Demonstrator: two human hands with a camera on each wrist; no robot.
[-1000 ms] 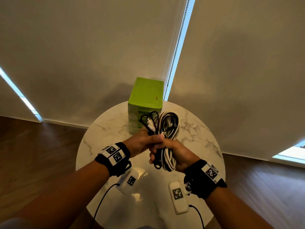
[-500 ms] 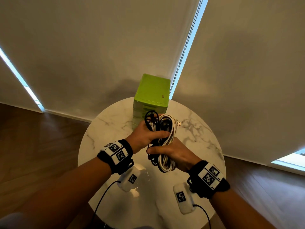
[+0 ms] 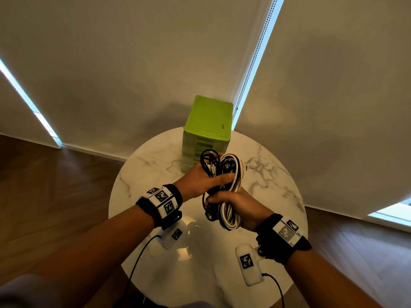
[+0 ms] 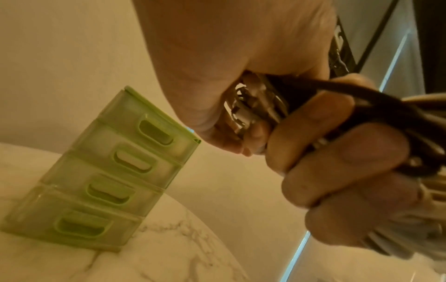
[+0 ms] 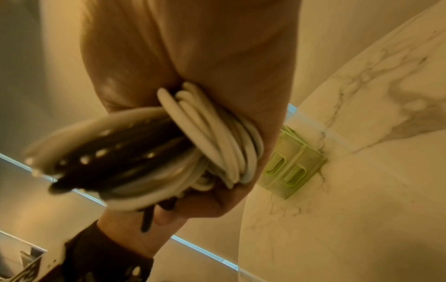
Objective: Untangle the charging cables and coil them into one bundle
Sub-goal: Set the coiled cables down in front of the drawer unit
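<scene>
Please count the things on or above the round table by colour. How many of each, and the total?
Green plastic drawer box: 1
Coiled bundle of black and white charging cables, held by left hand and right hand: 1 (single cables cannot be counted)
White round marble table: 1
Total: 3

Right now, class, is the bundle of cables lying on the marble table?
No: in the head view both the left hand and right hand hold the cable bundle up above the marble table.
</scene>
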